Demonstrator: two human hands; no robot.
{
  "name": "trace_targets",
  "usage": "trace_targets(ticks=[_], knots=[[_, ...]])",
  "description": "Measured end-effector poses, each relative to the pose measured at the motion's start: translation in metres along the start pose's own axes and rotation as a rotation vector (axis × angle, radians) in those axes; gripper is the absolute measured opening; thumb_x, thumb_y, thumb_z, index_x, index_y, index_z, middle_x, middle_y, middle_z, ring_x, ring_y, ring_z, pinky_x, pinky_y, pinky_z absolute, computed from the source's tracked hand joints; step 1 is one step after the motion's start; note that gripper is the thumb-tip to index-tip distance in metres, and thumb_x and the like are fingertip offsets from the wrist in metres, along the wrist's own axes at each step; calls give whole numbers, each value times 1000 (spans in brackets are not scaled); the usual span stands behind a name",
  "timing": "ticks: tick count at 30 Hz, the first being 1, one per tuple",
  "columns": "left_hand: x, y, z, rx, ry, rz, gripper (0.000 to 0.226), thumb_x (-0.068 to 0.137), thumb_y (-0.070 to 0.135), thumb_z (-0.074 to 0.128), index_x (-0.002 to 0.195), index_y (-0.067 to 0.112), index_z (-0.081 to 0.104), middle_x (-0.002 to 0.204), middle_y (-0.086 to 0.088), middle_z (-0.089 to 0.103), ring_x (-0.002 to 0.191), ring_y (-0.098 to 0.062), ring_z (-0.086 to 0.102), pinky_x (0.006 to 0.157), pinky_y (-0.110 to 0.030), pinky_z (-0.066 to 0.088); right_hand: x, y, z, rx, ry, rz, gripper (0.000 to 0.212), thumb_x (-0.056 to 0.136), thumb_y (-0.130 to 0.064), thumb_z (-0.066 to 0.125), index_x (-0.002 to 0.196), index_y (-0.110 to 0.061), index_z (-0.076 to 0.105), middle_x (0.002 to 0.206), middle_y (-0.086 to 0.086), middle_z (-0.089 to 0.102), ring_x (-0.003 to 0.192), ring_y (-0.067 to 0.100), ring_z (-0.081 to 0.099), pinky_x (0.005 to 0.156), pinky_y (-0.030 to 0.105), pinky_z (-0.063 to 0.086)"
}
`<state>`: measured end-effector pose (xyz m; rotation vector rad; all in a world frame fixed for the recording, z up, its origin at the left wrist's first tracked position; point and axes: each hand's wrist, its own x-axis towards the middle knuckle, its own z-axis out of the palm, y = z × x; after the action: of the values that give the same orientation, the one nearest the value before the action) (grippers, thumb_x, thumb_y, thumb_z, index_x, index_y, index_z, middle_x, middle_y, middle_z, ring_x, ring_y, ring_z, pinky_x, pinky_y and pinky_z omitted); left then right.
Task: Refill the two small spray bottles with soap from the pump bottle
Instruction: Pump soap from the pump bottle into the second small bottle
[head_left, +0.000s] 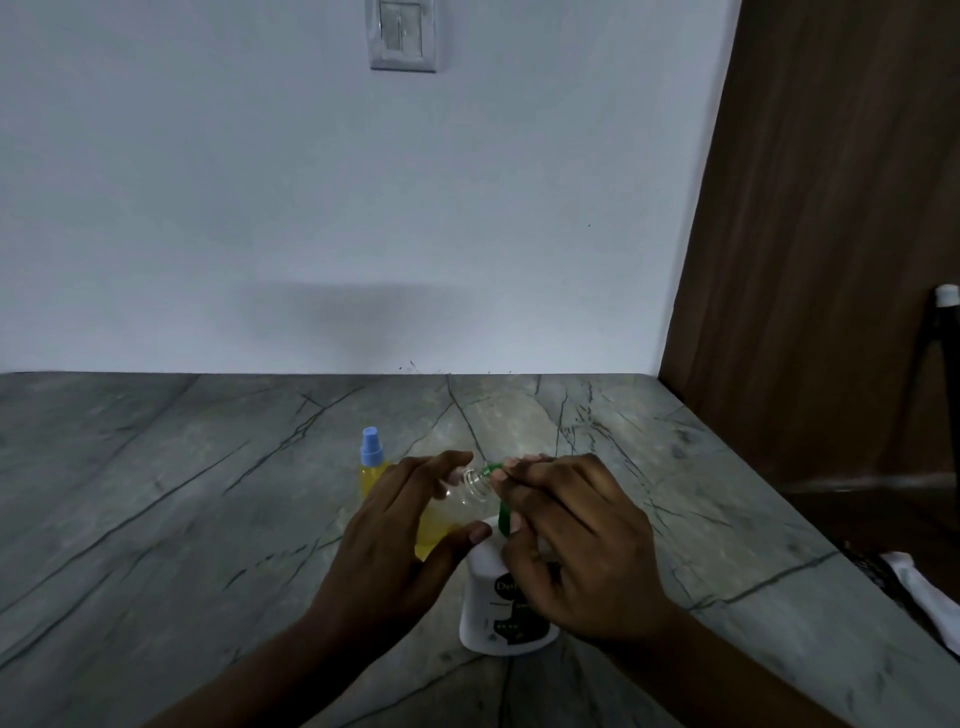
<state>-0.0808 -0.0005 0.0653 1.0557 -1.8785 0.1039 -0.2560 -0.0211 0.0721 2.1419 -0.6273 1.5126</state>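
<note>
Head view, grey veined countertop against pale wall. Left hand grasping open spray bottle, thumb underneath, fingers curled over the top. Clear body, yellow liquid inside, no cap on, tilted almost flat with threaded neck pointing right. Neck mouth right at the tip of green pump head; touching or just short of it, cannot tell. Right hand clenched over green pump head from above, fingers curled down round it, fingertips by the nozzle. Pump bottle white with dark label, upright on countertop directly below both hands, near front centre; upper part hidden by right hand. Capped spray bottle, blue cap, yellow liquid, upright on countertop just behind left hand, partly hidden by it. Switch plate on wall, top centre. Brown wooden panel along right side. White cloth at right edge, beyond the countertop edge. Dark thing with white top at far right, too dim to identify.
</note>
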Motion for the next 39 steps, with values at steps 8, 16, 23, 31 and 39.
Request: trace_targets(ticks=[8, 16, 23, 31, 39], knots=[[-2, -2, 2, 2, -10, -23, 48, 82, 49, 55, 126, 32, 44, 104, 28, 46, 101, 16, 44, 82, 0, 34, -2, -3, 2, -6, 33, 27, 34, 93, -15, 45, 89, 0, 75, 89, 9, 71, 85, 20, 64, 83, 19, 48], [-9, -8, 8, -3, -23, -39, 49, 81, 49, 56, 125, 32, 44, 108, 28, 43, 100, 17, 44, 82, 1, 34, -10, -4, 8, 4, 53, 25, 36, 94, -17, 45, 85, 1, 76, 85, 8, 72, 81, 20, 66, 79, 22, 51], [-8, -6, 7, -12, -3, -38, 48, 80, 47, 59, 124, 31, 47, 105, 28, 47, 102, 17, 44, 81, 2, 34, -5, -3, 6, 3, 26, 36, 30, 88, -14, 49, 86, -1, 76, 85, 7, 71, 81, 18, 63, 76, 20, 48], [-3, -1, 3, -22, 3, -26, 46, 82, 49, 55, 125, 36, 43, 114, 38, 42, 99, 13, 46, 80, 0, 35, 1, -2, 0, -4, -7, 36, 24, 81, -10, 54, 89, 0, 75, 88, 7, 71, 82, 21, 65, 74, 22, 48], [-2, -1, 2, -9, -14, -28, 47, 82, 52, 53, 126, 39, 41, 113, 41, 39, 100, 15, 45, 79, 1, 34, 4, -3, -2, 8, -21, 54, 24, 84, -10, 53, 88, -1, 75, 89, 8, 71, 79, 20, 63, 72, 22, 48]])
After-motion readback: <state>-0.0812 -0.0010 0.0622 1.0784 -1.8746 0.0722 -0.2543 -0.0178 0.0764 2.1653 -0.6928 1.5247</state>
